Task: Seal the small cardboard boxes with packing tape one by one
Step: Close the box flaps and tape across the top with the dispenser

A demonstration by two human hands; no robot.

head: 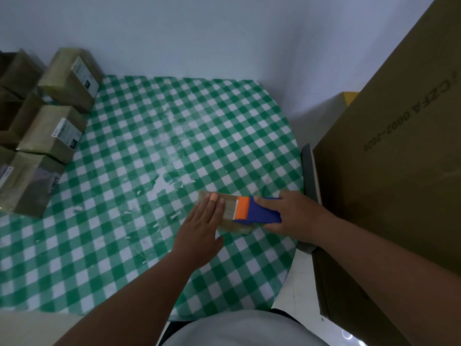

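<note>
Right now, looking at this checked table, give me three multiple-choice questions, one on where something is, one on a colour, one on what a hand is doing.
1. Where do the taped small cardboard boxes stand?
A. along the table's left edge
B. on the floor
C. on the large carton

2. What colour is the body of the tape dispenser?
A. red
B. blue, with an orange blade guard
C. black

3. What is the left hand doing?
A. holding scissors
B. hanging off the table
C. lying flat on the small cardboard box being taped

Answers:
1 A: several boxes stand on the left side of the green and white checked tablecloth.
2 B: the handle is blue and the front piece orange.
3 C: its straight fingers rest on the box top, while the right hand grips the dispenser.
</note>
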